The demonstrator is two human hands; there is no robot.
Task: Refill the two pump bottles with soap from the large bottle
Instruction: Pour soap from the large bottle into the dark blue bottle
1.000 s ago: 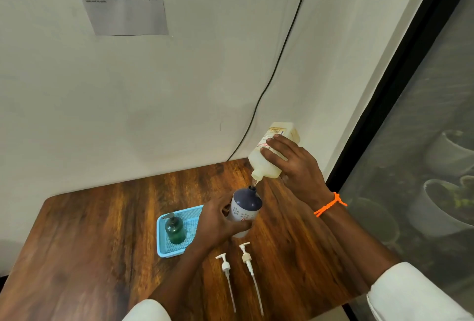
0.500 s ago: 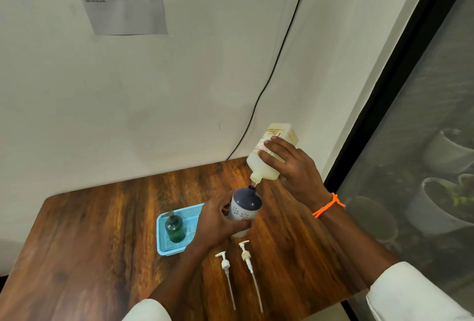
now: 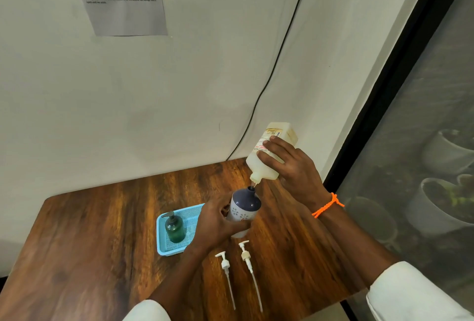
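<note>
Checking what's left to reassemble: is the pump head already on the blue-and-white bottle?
No: the blue-and-white bottle has an open neck, and two pump heads lie on the table.

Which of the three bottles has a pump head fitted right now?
The green bottle in the blue tray. The navy-topped bottle is open; the large bottle is tipped, pouring.

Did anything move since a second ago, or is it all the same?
Hardly anything. The right hand still tips the large bottle over the blue-topped bottle, lifted very slightly. The left hand keeps gripping that bottle. The green bottle, tray and two loose pumps stayed put.
</note>
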